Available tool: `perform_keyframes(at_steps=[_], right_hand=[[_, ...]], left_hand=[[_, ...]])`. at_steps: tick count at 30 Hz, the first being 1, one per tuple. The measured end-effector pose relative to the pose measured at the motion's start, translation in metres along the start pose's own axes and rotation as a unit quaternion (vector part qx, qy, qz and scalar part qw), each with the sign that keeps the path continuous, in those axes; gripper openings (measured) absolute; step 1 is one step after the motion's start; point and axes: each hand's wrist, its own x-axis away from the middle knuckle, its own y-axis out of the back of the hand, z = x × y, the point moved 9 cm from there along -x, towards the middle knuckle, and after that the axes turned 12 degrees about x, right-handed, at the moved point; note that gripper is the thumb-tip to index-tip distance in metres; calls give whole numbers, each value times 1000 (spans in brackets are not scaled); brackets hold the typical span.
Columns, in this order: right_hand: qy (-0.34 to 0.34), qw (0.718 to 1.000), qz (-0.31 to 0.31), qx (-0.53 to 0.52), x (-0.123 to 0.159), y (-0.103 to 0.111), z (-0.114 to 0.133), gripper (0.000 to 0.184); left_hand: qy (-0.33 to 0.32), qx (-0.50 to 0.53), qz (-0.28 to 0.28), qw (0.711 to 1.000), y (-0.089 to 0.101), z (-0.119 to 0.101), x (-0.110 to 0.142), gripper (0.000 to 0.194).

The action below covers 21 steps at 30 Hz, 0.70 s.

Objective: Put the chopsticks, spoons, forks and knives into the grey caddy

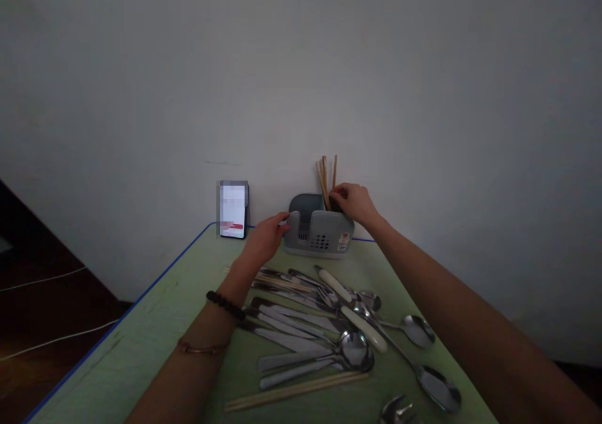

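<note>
A grey cutlery holder with a pierced front stands upright at the back of the table, against the wall. My left hand grips its left edge between thumb and fingers. Several wooden chopsticks stick up from its right compartment. Over that compartment my right hand is pinched on a chopstick, which is nearly upright; its lower end is hidden behind the holder's wall. The left compartment shows its dark inner back.
Loose cutlery covers the green table: knives, spoons, white-handled pieces, a fork and a pair of chopsticks. A lit phone leans on the wall at the left. Blue edging borders the table.
</note>
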Motion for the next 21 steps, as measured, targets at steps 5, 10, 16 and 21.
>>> perform_keyframes(at_steps=[5,10,16,21], right_hand=[[3,1000,3,25,-3,-1,-1,23],[32,997,35,58,2,-6,6,25],[30,998,8,58,18,0,1,30],[47,995,-91,-19,53,15,-1,34]], left_hand=[[-2,10,-2,1000,0,-1,0,34],[2,3,-1,1000,-1,1,1,34],[9,-11,4,1000,-2,2,3,39],[9,-10,-7,1000,0,-2,6,49]])
